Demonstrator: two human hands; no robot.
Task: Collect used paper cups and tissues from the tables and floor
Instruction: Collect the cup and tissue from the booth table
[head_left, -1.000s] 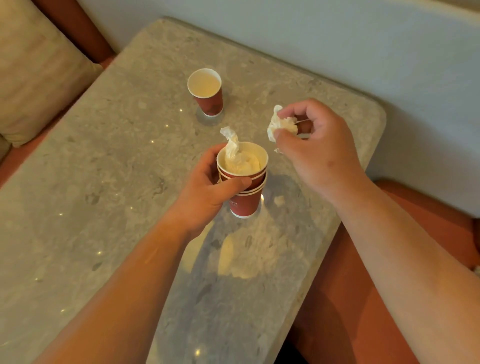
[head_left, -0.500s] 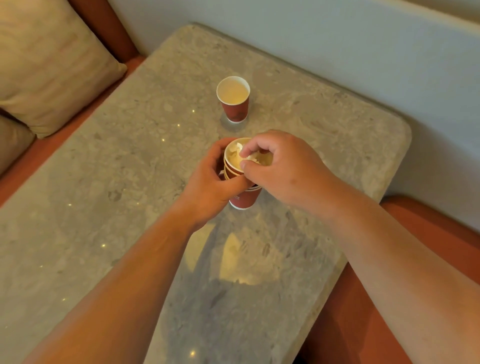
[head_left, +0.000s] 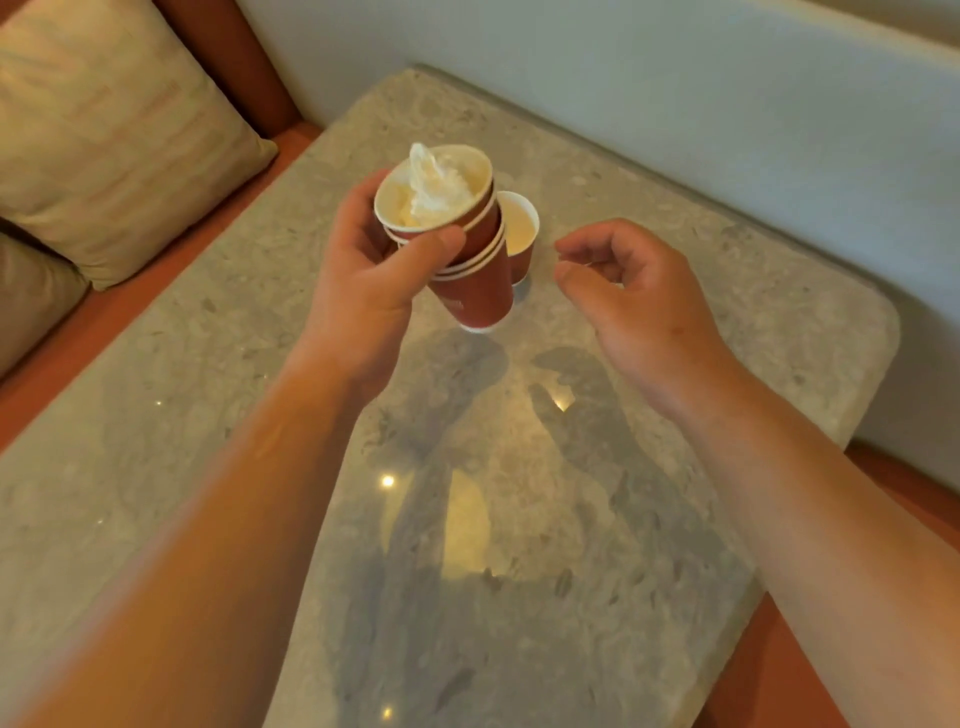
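My left hand (head_left: 363, 280) grips a stack of red paper cups (head_left: 470, 270), lifted off the grey stone table (head_left: 519, 519) and tilted toward me. White crumpled tissues (head_left: 434, 189) fill the top cup. Behind the stack a single red paper cup (head_left: 519, 234) stands upright on the table, partly hidden by it. My right hand (head_left: 634, 301) hovers to the right of the stack, fingers loosely curled and holding nothing.
A beige cushion (head_left: 114, 135) lies on the orange bench seat (head_left: 124, 317) at the left. A pale wall (head_left: 675, 93) runs along the table's far edge. More orange seat (head_left: 779, 675) shows beyond the table's right edge.
My right hand pushed the tissue into the top cup and drew back empty. My left hand raised and tilted the cup stack, bringing it in front of the lone cup.
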